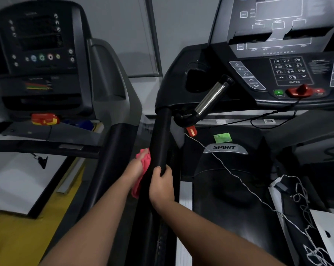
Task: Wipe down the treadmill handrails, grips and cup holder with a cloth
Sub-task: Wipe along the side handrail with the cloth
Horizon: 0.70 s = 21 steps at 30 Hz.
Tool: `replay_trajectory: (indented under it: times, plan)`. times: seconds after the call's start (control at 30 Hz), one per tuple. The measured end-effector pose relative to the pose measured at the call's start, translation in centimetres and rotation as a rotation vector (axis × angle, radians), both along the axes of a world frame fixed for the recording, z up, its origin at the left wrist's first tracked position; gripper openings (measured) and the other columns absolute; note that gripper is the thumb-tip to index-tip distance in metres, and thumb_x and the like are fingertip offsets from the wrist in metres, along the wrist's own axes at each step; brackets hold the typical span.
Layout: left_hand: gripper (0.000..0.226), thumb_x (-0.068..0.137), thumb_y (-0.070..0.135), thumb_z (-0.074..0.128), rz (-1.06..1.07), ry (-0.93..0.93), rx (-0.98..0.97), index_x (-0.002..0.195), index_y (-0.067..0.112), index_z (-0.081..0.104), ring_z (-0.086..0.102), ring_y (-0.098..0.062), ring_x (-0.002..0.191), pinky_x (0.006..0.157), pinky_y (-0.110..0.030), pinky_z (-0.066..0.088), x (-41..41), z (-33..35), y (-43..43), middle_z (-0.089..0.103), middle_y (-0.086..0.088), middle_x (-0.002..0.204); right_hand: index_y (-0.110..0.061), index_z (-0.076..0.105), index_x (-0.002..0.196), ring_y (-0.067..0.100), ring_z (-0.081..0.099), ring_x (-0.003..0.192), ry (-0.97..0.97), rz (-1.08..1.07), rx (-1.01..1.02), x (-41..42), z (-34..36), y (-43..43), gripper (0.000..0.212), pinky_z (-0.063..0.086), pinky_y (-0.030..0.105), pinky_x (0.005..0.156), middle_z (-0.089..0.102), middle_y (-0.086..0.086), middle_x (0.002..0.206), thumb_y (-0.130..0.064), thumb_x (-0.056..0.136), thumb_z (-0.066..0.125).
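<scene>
Head view: left hand (pixel 136 167) clutches the pink cloth (pixel 145 160), pressing it against the handrail's (pixel 160 135) left side. Right hand (pixel 161 187) wraps round the handrail just beside it. Cup holder (pixel 196 79) sits past the handrail's far end.

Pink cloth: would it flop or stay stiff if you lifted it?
Probably floppy: the cloth is bunched in the left hand and its end hangs limp. Likely light too, as one hand holds it against the handrail. It wouldn't roll.
</scene>
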<state>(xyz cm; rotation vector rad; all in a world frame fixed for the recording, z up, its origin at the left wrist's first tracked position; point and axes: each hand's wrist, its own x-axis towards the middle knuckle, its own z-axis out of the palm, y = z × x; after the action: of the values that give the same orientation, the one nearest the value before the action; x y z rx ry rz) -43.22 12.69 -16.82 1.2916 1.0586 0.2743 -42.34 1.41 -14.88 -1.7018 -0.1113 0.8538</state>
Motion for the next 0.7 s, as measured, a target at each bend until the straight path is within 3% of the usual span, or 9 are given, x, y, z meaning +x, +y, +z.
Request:
replay_trajectory:
  times: [0.1,0.2,0.3,0.4,0.5,0.6,0.7]
  plan:
    - [0.035,0.093,0.045,0.051,-0.146,0.079,0.221,0.092,0.015,0.070,0.067,-0.019,0.089,0.088,-0.031,0.049,-0.2,1.8,-0.2,0.072,-0.007,0.090,-0.018,0.020,0.149,0.022,0.040,0.132,-0.041,0.034,-0.020,0.0,0.5,-0.1,0.055,0.031,0.032,0.103,0.033,0.005,0.150,-0.038,0.098,0.030]
    - [0.034,0.095,0.039,0.050,-0.249,0.125,0.436,0.075,0.015,0.063,0.062,-0.013,0.070,0.076,-0.029,0.045,0.2,3.3,-1.0,0.066,0.000,0.068,-0.015,0.022,0.148,0.027,0.039,0.132,0.052,0.043,-0.009,0.6,0.8,-0.1,0.055,0.029,0.034,0.107,0.038,0.011,0.147,-0.038,0.098,0.030]
    - [0.040,0.092,0.039,0.053,-0.263,0.164,0.546,0.058,0.018,0.050,0.057,-0.014,0.058,0.069,-0.028,0.045,1.4,3.5,-0.8,0.057,0.004,0.052,-0.008,0.036,0.141,0.029,0.047,0.124,0.136,0.070,0.014,2.1,1.2,0.5,0.053,0.035,0.034,0.100,0.048,0.013,0.138,-0.037,0.098,0.028]
    - [0.043,0.078,0.058,0.050,-0.232,0.183,0.594,0.065,0.018,0.050,0.064,-0.026,0.070,0.078,-0.036,0.051,2.5,2.7,0.1,0.062,-0.008,0.064,-0.004,0.048,0.131,0.031,0.057,0.111,0.122,0.107,-0.002,4.3,-0.4,2.4,0.060,0.043,0.036,0.093,0.059,0.016,0.124,-0.041,0.087,0.031]
    - [0.041,0.091,0.043,0.048,-0.131,0.077,0.401,0.056,0.023,0.054,0.052,-0.016,0.054,0.068,-0.032,0.044,3.2,2.0,0.2,0.053,0.001,0.051,-0.004,0.045,0.131,0.030,0.057,0.111,0.121,0.140,-0.013,6.2,0.7,3.3,0.053,0.044,0.038,0.098,0.057,0.016,0.126,-0.038,0.092,0.033]
    - [0.029,0.095,0.041,0.049,-0.021,0.084,0.142,0.076,0.022,0.063,0.058,-0.016,0.076,0.084,-0.029,0.041,3.2,1.7,0.9,0.062,-0.002,0.077,-0.003,0.028,0.142,0.033,0.047,0.123,0.151,0.166,-0.036,7.5,2.6,3.6,0.057,0.038,0.037,0.103,0.046,0.017,0.138,-0.040,0.099,0.030]
    - [0.036,0.094,0.046,0.048,-0.031,0.144,0.043,0.102,0.016,0.066,0.062,-0.021,0.096,0.096,-0.031,0.043,3.3,2.2,1.7,0.067,-0.007,0.098,0.000,0.023,0.143,0.034,0.046,0.124,0.193,0.150,-0.044,8.3,2.3,4.7,0.064,0.037,0.038,0.103,0.044,0.018,0.139,-0.046,0.099,0.028]
